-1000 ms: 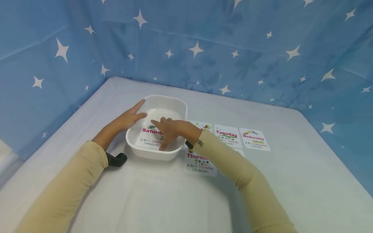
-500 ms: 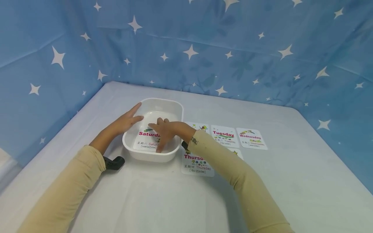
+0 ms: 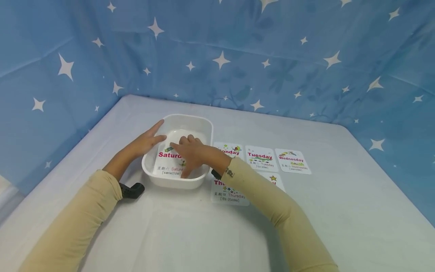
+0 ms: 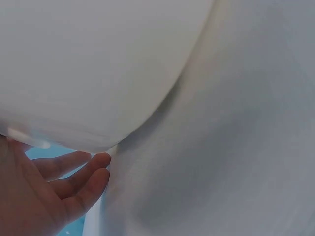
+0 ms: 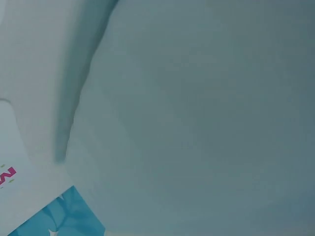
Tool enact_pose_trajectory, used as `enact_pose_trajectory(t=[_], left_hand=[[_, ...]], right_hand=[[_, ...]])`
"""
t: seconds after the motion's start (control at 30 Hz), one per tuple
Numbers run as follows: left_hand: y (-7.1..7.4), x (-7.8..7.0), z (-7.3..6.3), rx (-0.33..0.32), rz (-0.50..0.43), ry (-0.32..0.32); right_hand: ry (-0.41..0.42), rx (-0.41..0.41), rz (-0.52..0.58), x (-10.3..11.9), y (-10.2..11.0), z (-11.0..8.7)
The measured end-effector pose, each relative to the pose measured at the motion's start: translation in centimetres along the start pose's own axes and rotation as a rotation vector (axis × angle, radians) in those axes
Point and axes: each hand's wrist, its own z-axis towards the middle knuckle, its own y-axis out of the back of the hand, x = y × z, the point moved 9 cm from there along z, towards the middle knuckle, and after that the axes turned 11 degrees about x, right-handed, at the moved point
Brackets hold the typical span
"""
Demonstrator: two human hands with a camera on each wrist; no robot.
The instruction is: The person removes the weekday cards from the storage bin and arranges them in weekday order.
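A white plastic basin (image 3: 178, 183) stands on the table, left of the middle in the head view. My left hand (image 3: 143, 144) holds its left rim, thumb over the inside; the left wrist view has the other fingers (image 4: 86, 189) bent along the outside wall. A Saturday card (image 3: 167, 160) lies in the basin, its right part covered by my right hand (image 3: 194, 153). That hand reaches in with fingers spread, index finger and thumb on or just over the card. The right wrist view is mostly filled by a pale surface, without the hand.
Right of the basin lie the Monday (image 3: 234, 150), Tuesday (image 3: 259, 155) and Wednesday (image 3: 292, 160) cards. A Thursday card (image 3: 228, 196) and another card (image 3: 276, 179) are partly under the right sleeve (image 3: 282, 207). A blue star curtain (image 3: 238, 79) hangs behind the table.
My right hand has shifted slightly left over the Saturday card, covering more of its lettering. The head view itself has shifted a little. The left hand stays at the basin's rim.
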Motion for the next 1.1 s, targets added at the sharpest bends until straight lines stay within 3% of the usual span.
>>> enact_pose_trajectory(t=[0.27,0.43,0.6,0.8,0.93,1.1], left_hand=[[0.0,0.0,-0.2,-0.001,-0.004,0.011],[0.0,-0.1,-0.2,-0.003,-0.005,0.003],[0.0,-0.2,-0.2,0.001,-0.003,-0.006],[-0.1,-0.4,-0.3,-0.005,0.008,0.004],[-0.2,-0.4,-0.2,-0.011,0.015,0.016],[-0.1,-0.4,-0.3,-0.013,0.023,0.028]], right_hand=[[-0.069,0.094,-0.128,-0.2,-0.8,-0.1],[-0.052,0.088,-0.143,-0.3,-0.7,-0.1],[-0.012,-0.041,-0.062,-1.5,1.0,-1.2],[-0.017,-0.158,0.084,-5.0,2.8,-4.2],[-0.03,-0.173,0.19,-7.4,2.2,-6.4],[-0.018,-0.176,0.274,-9.7,-0.1,-8.6]])
